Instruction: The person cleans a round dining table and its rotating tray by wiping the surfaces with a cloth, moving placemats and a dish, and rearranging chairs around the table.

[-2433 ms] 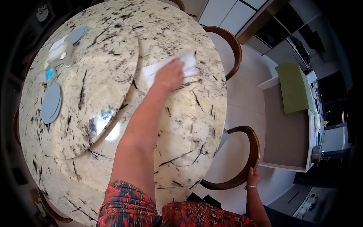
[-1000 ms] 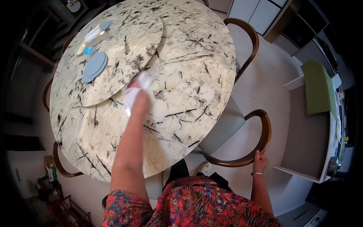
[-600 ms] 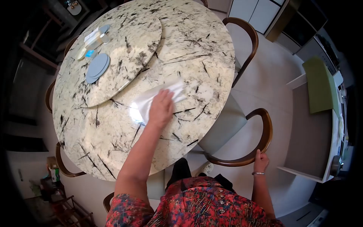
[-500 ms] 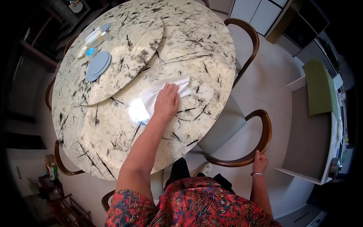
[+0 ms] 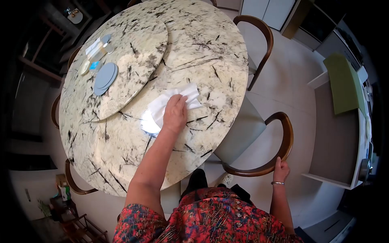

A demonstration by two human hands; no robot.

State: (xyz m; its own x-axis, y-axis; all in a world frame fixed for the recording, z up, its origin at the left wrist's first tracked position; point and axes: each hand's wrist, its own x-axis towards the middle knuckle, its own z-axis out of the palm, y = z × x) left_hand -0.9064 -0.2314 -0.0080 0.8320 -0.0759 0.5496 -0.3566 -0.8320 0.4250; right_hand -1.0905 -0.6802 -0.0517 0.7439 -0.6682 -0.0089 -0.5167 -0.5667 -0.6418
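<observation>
A white cloth lies crumpled on the round marble-patterned table. My left hand presses down on it, fingers together and slightly bent over the fabric. Part of the cloth is hidden beneath the palm. At the lower right, my right hand, with a silver bracelet at the wrist, is closed at the curved wooden back of a chair. Its thumb lies against the wood, while the other fingertips are hidden.
On the raised turntable are stacked grey-blue discs, a tissue box and a small blue item. Another wooden chair stands at the upper right. A shelf unit with a green cover is at the far right.
The fingers of my left hand are more bent, and the cloth is more bunched around them. My right hand stays at the chair back. The whole view has shifted slightly.
</observation>
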